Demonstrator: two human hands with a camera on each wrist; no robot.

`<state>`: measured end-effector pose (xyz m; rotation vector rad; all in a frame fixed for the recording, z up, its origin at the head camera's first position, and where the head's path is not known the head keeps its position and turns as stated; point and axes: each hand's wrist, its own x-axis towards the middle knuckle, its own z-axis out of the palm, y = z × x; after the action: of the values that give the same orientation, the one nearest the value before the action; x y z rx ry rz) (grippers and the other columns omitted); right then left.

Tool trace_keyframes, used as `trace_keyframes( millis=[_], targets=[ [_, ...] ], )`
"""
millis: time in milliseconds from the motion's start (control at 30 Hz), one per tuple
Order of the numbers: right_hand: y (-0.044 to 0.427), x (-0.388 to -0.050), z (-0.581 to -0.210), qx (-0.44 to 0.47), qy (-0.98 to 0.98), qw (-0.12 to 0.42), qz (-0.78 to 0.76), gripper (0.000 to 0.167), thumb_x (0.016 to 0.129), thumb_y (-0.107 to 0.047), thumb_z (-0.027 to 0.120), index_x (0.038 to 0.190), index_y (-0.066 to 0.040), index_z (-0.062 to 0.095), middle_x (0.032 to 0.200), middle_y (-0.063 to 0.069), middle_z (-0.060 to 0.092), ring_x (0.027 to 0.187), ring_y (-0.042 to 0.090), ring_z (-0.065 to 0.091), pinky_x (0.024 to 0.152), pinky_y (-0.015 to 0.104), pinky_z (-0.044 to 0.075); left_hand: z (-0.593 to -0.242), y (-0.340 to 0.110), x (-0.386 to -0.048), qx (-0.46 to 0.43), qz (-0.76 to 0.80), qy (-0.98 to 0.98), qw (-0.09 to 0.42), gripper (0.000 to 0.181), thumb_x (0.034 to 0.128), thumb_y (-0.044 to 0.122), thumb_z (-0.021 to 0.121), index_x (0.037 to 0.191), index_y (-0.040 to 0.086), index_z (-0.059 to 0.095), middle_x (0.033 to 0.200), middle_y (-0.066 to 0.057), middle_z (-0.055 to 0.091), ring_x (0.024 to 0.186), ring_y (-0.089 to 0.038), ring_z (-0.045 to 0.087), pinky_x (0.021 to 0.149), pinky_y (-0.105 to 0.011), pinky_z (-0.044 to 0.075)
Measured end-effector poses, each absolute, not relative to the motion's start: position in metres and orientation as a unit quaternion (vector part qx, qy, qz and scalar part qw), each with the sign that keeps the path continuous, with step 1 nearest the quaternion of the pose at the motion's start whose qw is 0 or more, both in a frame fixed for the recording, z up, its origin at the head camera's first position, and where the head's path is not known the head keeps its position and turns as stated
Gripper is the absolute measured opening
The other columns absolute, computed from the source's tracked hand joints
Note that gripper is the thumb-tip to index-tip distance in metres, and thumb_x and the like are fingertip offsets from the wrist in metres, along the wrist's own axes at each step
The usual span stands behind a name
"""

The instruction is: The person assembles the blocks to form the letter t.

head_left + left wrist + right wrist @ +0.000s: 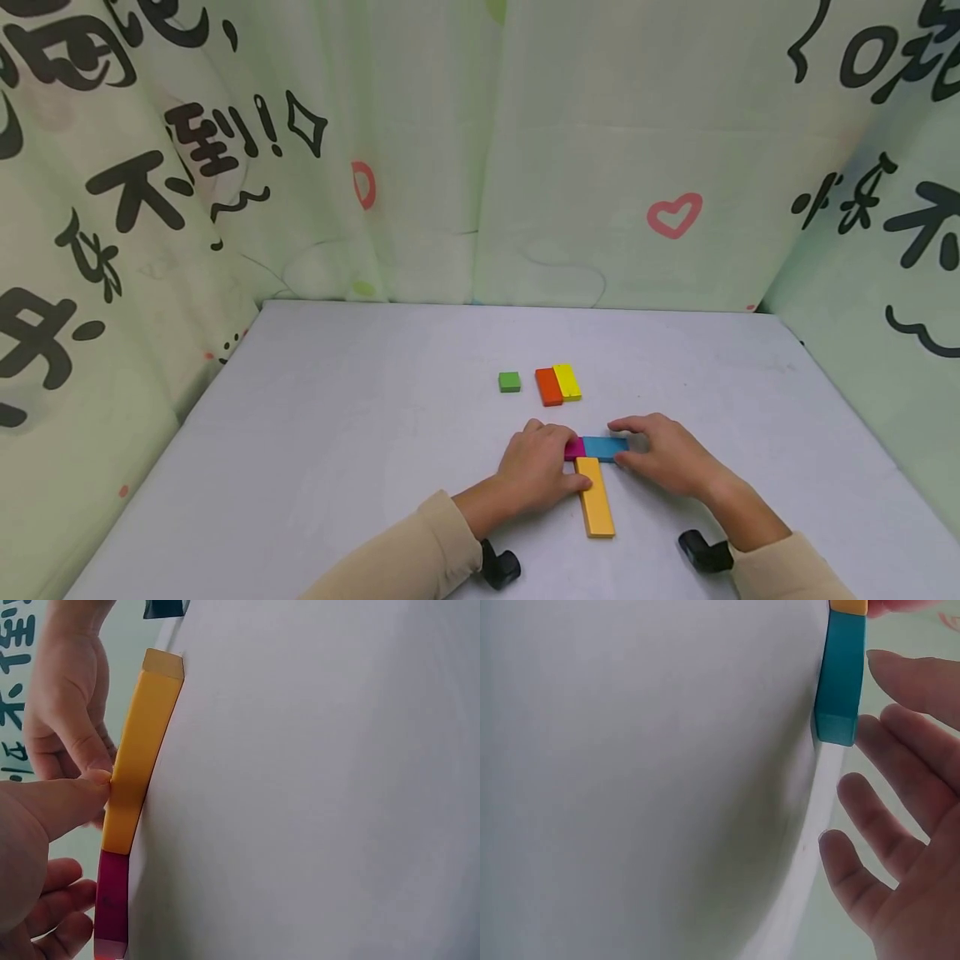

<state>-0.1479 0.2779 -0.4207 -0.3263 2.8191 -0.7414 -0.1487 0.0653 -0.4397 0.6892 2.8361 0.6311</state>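
A magenta block (pixel 574 448) and a blue block (pixel 604 448) lie end to end on the table. Below them an orange oblong block (pixel 596 500) points toward the person, its far end against the row. My left hand (pixel 534 467) rests at the left: its thumb (pixel 82 796) touches the orange block, while its other fingers lie beside the magenta one, partly hidden. At the right end, my right hand (pixel 667 454) has thumb and index finger spread around the blue block. In the right wrist view its remaining fingers (pixel 877 817) are loosely extended, holding nothing.
Farther back on the white table (pixel 375 433) lie a small green block (pixel 509 382) and, side by side, a red block (pixel 549 387) and a yellow block (pixel 567 382). Printed curtains (pixel 570 167) hang around the table's back and sides.
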Motion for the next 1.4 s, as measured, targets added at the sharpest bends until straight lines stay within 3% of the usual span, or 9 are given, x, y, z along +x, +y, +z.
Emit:
trace_keyframes(
  millis=[267,633,1167,1400],
  targets=[
    [0.273,-0.144,-0.419,-0.109,0.957,0.089,-0.254,0.05,0.085,-0.023,0.08,0.13,-0.006,0.064,0.127,0.016,0.063,0.117,0.04,0.054,0.095,0.061,0.045,-0.436,0.059,-0.149,0.209,0.278,0.931,0.107,0.053,0.0769,0.043,0.086,0.121,0.021,0.066,0.095,0.012,0.056,0.09,-0.006,0.046,0.07,-0.023,0.043],
    [0.257,-0.137,-0.416,-0.118,0.958,0.091,-0.244,0.052,0.083,-0.023,0.083,0.128,-0.004,0.064,0.124,0.012,0.064,0.115,0.035,0.057,0.095,0.055,0.047,-0.433,0.043,-0.149,0.202,0.286,0.931,0.099,0.056,0.0778,0.036,0.087,0.126,0.018,0.065,0.105,0.007,0.06,0.097,-0.009,0.049,0.073,-0.022,0.048],
    [0.251,-0.135,-0.419,-0.121,0.96,0.093,-0.233,0.049,0.083,-0.024,0.083,0.125,-0.005,0.067,0.122,0.009,0.064,0.113,0.032,0.055,0.095,0.052,0.049,-0.438,0.035,-0.155,0.224,0.285,0.926,0.109,0.053,0.0795,0.035,0.086,0.125,0.017,0.066,0.101,0.009,0.06,0.096,-0.009,0.048,0.075,-0.022,0.045],
    [0.248,-0.134,-0.418,-0.109,0.964,0.094,-0.224,0.051,0.081,-0.026,0.084,0.125,-0.006,0.067,0.122,0.01,0.063,0.114,0.033,0.054,0.093,0.051,0.05,-0.436,0.032,-0.165,0.196,0.293,0.929,0.11,0.054,0.0816,0.036,0.084,0.128,0.017,0.064,0.108,0.005,0.061,0.103,-0.012,0.05,0.077,-0.024,0.049]
  ],
)
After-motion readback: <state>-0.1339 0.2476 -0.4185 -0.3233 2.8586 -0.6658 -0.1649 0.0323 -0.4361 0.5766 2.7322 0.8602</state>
